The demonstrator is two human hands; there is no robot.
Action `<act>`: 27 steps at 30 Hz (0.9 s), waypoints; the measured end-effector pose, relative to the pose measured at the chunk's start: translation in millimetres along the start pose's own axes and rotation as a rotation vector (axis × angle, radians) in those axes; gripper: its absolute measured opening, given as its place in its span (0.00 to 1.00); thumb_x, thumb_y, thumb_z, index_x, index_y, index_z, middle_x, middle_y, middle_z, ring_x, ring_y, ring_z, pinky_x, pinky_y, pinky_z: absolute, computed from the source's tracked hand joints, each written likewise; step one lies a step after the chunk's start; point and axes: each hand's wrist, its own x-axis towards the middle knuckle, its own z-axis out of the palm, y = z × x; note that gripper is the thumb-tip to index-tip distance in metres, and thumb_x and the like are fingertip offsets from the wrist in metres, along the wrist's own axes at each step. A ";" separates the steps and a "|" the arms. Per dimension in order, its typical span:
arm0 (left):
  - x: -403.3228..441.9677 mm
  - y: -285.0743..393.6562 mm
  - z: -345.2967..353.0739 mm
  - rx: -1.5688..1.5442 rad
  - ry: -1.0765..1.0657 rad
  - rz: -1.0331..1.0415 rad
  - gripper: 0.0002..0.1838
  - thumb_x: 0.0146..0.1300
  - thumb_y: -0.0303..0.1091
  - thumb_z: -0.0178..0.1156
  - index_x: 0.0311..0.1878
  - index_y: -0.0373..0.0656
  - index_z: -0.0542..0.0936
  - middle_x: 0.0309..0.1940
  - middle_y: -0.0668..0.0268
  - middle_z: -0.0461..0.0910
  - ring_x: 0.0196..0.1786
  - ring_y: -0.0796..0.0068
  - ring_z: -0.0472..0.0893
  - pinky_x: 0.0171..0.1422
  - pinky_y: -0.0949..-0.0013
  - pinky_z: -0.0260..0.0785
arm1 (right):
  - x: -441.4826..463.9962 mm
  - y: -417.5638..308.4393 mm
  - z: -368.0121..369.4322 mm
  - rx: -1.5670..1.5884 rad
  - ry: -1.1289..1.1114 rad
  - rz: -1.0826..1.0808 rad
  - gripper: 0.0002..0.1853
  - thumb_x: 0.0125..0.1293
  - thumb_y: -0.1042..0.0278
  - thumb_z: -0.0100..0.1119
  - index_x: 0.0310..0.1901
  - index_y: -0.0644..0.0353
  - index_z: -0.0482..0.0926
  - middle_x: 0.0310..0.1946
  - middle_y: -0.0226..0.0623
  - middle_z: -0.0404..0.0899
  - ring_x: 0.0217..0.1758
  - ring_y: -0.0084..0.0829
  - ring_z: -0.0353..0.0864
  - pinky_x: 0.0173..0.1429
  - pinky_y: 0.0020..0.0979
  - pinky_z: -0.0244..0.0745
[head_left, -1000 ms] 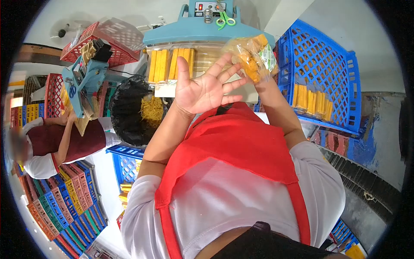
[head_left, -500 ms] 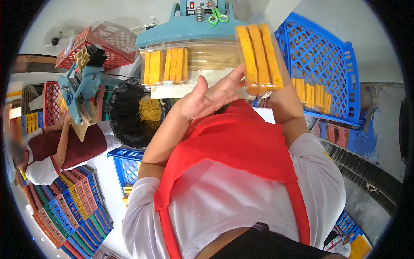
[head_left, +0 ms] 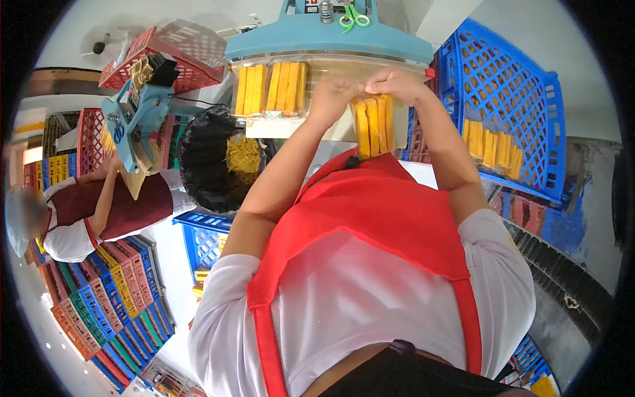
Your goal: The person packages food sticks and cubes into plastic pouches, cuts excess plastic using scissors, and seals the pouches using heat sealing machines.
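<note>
A clear plastic pack of yellow cake-like sticks [head_left: 374,129] hangs in front of my red apron. My left hand [head_left: 333,100] pinches one side of its upper edge, fingers closed. With the fingers also closed, my right hand [head_left: 401,86] pinches the other side; the two hands nearly meet there. Behind them stands a teal bag sealer [head_left: 324,41] with a long bar. Two similar packs [head_left: 286,87] lie side by side on its ledge, left of my hands. Green-handled scissors [head_left: 354,18] rest on top of the sealer.
A blue crate [head_left: 552,132] at right holds more packs. At left are a black-lined bin [head_left: 198,155] with yellow scraps, a red crate [head_left: 198,76] and a second sealer [head_left: 135,119], where a co-worker [head_left: 126,215] works. Stacked coloured crates [head_left: 112,304] stand lower left.
The pack has come down and left from its raised position at the right. My left hand has gone from open beside it to pinching its upper edge together with my right hand.
</note>
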 end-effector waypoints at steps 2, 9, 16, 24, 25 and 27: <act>0.2 -9.9 5.7 -0.055 0.040 0.026 0.11 0.54 0.36 0.59 0.32 0.37 0.79 0.23 0.69 0.77 0.28 0.82 0.71 0.35 0.77 0.63 | -0.7 9.3 -1.7 -0.008 -0.008 0.008 0.12 0.51 0.61 0.60 0.32 0.62 0.80 0.26 0.27 0.76 0.31 0.19 0.71 0.40 0.22 0.64; 13.2 -18.3 24.7 -0.348 0.004 -0.037 0.07 0.52 0.30 0.60 0.33 0.36 0.77 0.25 0.69 0.76 0.28 0.81 0.72 0.35 0.78 0.62 | -30.3 37.1 8.7 0.382 0.396 0.098 0.12 0.54 0.64 0.58 0.32 0.66 0.76 0.27 0.32 0.75 0.29 0.22 0.72 0.36 0.22 0.65; 10.6 -30.3 60.4 -0.342 -0.085 0.065 0.23 0.57 0.37 0.54 0.52 0.33 0.64 0.43 0.57 0.71 0.48 0.75 0.69 0.51 0.72 0.63 | -33.6 69.6 19.9 0.907 0.708 0.026 0.08 0.55 0.71 0.56 0.32 0.68 0.73 0.27 0.37 0.75 0.28 0.28 0.74 0.34 0.27 0.70; 51.7 -23.5 48.4 -0.230 -0.035 -0.068 0.24 0.56 0.33 0.55 0.53 0.31 0.63 0.40 0.56 0.73 0.41 0.70 0.74 0.47 0.71 0.66 | 29.2 78.2 -12.4 1.026 0.722 0.131 0.10 0.56 0.71 0.54 0.38 0.67 0.70 0.30 0.37 0.73 0.31 0.31 0.75 0.39 0.31 0.72; 56.3 -26.7 44.6 -0.229 -0.037 -0.073 0.24 0.56 0.33 0.55 0.53 0.31 0.63 0.40 0.56 0.73 0.41 0.70 0.74 0.47 0.71 0.66 | 34.5 68.6 -11.0 1.075 0.672 0.146 0.11 0.57 0.71 0.54 0.39 0.67 0.69 0.31 0.38 0.73 0.32 0.31 0.75 0.40 0.31 0.72; 71.0 -33.9 38.9 0.071 0.142 0.020 0.26 0.54 0.36 0.57 0.53 0.32 0.65 0.40 0.56 0.73 0.42 0.68 0.74 0.47 0.70 0.66 | 40.0 61.8 -0.8 1.052 0.749 0.109 0.13 0.57 0.69 0.54 0.42 0.66 0.69 0.35 0.38 0.73 0.35 0.31 0.74 0.40 0.31 0.72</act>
